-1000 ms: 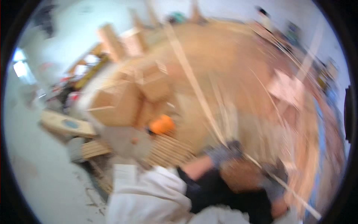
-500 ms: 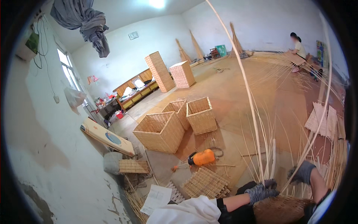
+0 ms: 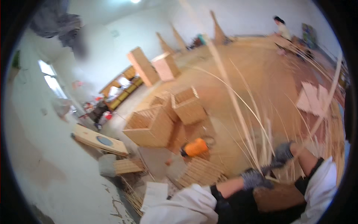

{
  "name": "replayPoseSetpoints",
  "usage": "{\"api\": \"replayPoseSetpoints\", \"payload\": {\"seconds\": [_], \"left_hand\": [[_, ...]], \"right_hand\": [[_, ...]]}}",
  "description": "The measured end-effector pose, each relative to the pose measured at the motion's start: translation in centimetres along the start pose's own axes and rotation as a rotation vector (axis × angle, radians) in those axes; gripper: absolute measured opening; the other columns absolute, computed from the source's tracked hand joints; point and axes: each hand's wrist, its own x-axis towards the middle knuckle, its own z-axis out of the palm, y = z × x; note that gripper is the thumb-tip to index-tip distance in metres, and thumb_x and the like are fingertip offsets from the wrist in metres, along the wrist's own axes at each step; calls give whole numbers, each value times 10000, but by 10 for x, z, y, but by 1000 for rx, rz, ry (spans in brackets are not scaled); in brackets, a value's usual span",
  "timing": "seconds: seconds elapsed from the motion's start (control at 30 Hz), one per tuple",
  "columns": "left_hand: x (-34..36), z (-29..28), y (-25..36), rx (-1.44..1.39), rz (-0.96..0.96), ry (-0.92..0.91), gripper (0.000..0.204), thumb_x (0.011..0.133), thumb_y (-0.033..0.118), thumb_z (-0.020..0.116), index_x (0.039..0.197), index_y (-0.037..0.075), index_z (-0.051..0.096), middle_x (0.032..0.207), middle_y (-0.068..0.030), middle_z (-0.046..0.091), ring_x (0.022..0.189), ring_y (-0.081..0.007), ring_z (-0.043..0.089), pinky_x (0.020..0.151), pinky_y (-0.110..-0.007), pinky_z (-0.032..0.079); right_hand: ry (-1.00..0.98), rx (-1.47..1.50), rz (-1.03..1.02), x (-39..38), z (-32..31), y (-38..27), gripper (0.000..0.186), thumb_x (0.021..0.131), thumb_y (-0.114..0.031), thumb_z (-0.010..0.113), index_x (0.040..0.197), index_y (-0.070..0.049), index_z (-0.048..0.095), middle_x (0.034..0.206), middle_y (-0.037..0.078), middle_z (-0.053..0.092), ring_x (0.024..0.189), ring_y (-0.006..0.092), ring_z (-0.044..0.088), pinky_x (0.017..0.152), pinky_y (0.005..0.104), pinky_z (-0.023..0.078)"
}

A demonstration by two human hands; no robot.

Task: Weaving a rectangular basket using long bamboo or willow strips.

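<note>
Below the fingers [image 3: 265, 182] is one woven piece [image 3: 278, 198]; to their left, one orange container [image 3: 196, 147] and three open boxes [image 3: 158, 131]; farther off, two upright boxes [image 3: 143, 66], three standing bundles [image 3: 219, 33], one co-worker [image 3: 284, 33].

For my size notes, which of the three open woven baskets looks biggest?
The tan, boxy woven basket at front left: it looks wider than the other two, one behind it and one to its right.

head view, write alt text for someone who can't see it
Grey-gloved left hand and right hand close together at the base of tall pale strips, near a brown panel. Beyond them are an orange container and three open boxlike baskets; another person is toward the upper right.
</note>
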Motion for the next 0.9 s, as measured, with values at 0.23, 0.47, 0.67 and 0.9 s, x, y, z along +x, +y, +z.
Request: {"api": "replayPoseSetpoints", "payload": {"seconds": [0.23, 0.47, 0.67, 0.9], "left_hand": [[24, -36, -20, 226, -116, -69, 464, 688, 161, 683, 1118, 95, 523, 686, -23, 526, 667, -115, 485, 642, -258, 428], [35, -24, -85, 146, -64, -17, 497, 674, 175, 712, 1125, 103, 513, 761, -28, 549, 699, -107, 492, 676, -247, 435], [40, -19, -40, 133, -31, -233, 537, 674, 162, 713, 1149, 73, 480, 959, -67, 569, 829, -140, 525, 792, -266, 439], [26, -32, -6, 346, -136, -314, 608, 719, 164, 669, 1250, 104, 381, 1009, -127, 559, 946, -205, 540, 851, -311, 429]], "right_hand": [[657, 219, 733, 2, 16, 25, 219, 752, -208, 535, 810, -5, 596, 772, 110, 605, 685, 227, 561, 637, 359, 432], [1398, 528, 470, -38, -130, -157, 302, 812, -145, 526, 1068, 16, 518, 895, 95, 592, 784, 145, 573, 710, 244, 458], [866, -401, -164, -18, -146, -98, 266, 716, -85, 595, 981, -82, 562, 748, 90, 543, 696, 174, 589, 552, 265, 488], [1549, 1289, 1010, -58, 69, -174, 180, 762, -130, 553, 914, -38, 525, 858, 95, 551, 696, 198, 572, 522, 299, 477]]}}
